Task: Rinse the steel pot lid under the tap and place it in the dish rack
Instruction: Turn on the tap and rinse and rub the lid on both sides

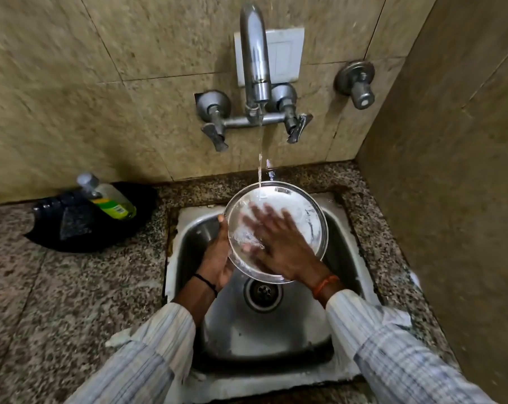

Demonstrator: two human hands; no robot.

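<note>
Two bare hands work over a small steel sink set into a speckled granite counter. The steel pot lid is held above the basin, just far of the drain, tilted with its hollow face toward the camera. Its far rim sits directly under the stream of water falling from the wall tap; water strikes the upper part of the lid and spreads across it.

Left hand: closed around the lid's left edge, fingers behind the lid and the thumb tip showing at the rim, supporting its weight. A dark thread band circles that wrist.

Right hand: fingers spread and flat against the wet inner face of the lid, not gripping anything. The fingers are motion-blurred. An orange thread band sits at this wrist. Both forearms wear striped sleeves.

Left of the sink, well apart from the lid, a black dish rests on the counter against the tiled wall, holding a bottle of green liquid laid at a tilt and a dark scrub pad. A separate valve knob is mounted on the wall right of the tap.
</note>
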